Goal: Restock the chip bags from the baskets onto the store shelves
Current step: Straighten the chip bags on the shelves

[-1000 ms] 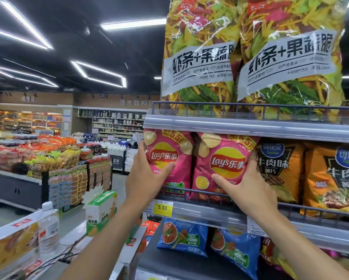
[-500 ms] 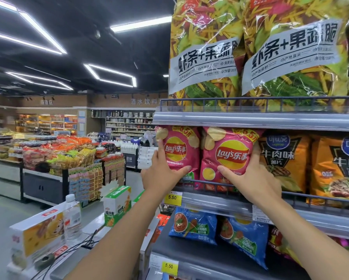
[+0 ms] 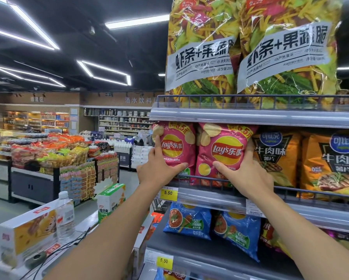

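Gripping pink bags: left hand, right hand, behind rail.

the middle shelf row is full: the left pink bag and the right pink bag stand touching, and the orange bags close the right side. the upper shelf edge sits just above their tops, and the wire rail bars the low front. left of the shelf end, the aisle is open.

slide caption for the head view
Left hand grips the left pink bag, right hand the right pink bag, on the shelf.
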Motion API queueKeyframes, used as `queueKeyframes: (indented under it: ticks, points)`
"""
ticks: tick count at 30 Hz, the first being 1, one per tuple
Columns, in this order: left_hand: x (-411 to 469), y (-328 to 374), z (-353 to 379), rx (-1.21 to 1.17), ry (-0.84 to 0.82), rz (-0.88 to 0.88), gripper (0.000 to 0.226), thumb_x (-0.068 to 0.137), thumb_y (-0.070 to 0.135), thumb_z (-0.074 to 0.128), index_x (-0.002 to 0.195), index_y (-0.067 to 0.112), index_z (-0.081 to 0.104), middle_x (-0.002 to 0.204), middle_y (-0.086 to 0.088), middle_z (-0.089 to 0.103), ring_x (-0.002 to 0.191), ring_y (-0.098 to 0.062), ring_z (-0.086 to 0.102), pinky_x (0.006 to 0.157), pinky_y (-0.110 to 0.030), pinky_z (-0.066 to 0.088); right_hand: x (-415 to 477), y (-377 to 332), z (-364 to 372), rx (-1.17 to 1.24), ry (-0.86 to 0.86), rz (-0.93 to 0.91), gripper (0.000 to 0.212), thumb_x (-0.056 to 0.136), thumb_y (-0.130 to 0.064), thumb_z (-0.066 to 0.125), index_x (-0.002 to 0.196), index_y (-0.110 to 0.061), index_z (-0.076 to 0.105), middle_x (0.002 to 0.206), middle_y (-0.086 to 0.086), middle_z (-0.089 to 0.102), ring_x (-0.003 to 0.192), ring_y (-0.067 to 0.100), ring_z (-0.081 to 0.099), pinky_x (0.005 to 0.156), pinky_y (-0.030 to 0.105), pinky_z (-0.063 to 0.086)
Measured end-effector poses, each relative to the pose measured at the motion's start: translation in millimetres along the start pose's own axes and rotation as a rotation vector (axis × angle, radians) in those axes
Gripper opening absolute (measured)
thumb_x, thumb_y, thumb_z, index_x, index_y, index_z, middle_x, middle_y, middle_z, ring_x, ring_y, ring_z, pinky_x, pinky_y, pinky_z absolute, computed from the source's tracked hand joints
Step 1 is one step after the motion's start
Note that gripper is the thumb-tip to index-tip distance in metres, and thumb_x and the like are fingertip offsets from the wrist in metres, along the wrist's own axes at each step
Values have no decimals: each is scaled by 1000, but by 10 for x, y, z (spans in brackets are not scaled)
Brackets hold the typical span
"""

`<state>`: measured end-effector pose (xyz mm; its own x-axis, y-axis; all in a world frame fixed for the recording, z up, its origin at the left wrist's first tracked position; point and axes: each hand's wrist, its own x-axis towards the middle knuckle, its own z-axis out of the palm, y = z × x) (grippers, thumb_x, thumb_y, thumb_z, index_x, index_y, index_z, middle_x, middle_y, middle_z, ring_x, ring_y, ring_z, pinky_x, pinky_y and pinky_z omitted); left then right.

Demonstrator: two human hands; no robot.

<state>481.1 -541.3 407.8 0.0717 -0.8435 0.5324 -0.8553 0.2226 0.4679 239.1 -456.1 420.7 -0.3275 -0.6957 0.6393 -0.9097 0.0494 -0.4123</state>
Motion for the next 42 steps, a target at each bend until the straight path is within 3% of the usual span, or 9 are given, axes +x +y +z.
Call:
queueKeyframes:
  ticks: [6, 11, 31, 34, 36, 38, 39, 42]
  points:
    - [36, -48, 42, -22, 23, 22, 134, 66, 100, 52, 157, 40, -27, 166, -3, 32, 131, -35, 59, 100, -56, 52, 9, 14, 11, 47, -5, -12, 123, 64, -101, 44, 157, -36, -3, 136, 1, 60, 118, 31, 63, 96, 47, 50]
    - [9, -17, 27, -10, 21, 13, 134, 69, 97, 54, 159, 38, -25, 165, -3, 33, 133, -35, 57, 105, -56, 47, -6, 5, -5, 46, -6, -8, 123, 66, -99, 46, 158, -33, -4, 136, 1, 60, 119, 30, 63, 94, 44, 50]
    - [-74, 4, 16, -68, 61, -20, 143, 67, 96, 60, 157, 32, -32, 174, 0, 11, 142, -32, 50, 109, -55, 41, 7, 33, 19, 46, 1, -7, 123, 65, -101, 45, 157, -37, -6, 138, 2, 58, 118, 32, 63, 90, 44, 52]
    - [-120, 20, -10, -164, 67, -36, 141, 71, 90, 63, 161, 27, -25, 175, 0, 13, 148, -31, 43, 116, -54, 33, 25, 37, 38, 52, 12, -8, 123, 63, -102, 45, 156, -37, -4, 134, 3, 61, 116, 31, 64, 92, 45, 52]
    - [-108, -20, -61, -302, 33, -74, 129, 81, 78, 65, 163, 26, -19, 167, -3, 34, 144, -37, 46, 118, -54, 29, 31, 40, 46, 55, 13, -14, 123, 61, -103, 43, 155, -39, -4, 131, 2, 62, 114, 31, 65, 92, 45, 54]
    - [-21, -98, -113, -414, -53, -113, 115, 81, 61, 65, 165, 22, -3, 134, -2, 63, 122, -35, 61, 113, -54, 43, 37, 45, 46, 48, 10, -17, 122, 61, -104, 42, 154, -39, -4, 130, 2, 63, 112, 31, 66, 92, 45, 54]
    - [24, -147, -136, -449, -91, -115, 108, 76, 56, 67, 162, 22, 12, 119, 1, 68, 111, -30, 67, 106, -53, 51, 38, 47, 48, 47, 7, -17, 121, 62, -103, 43, 154, -39, -4, 130, 2, 63, 112, 32, 66, 92, 45, 54]
    - [73, -220, -170, -457, -164, -85, 71, 76, 44, 75, 136, 28, 41, 116, 4, 70, 103, -23, 69, 97, -50, 57, 35, 49, 46, 48, 7, -26, 121, 62, -104, 42, 154, -39, -4, 128, 2, 63, 110, 31, 66, 91, 45, 55]
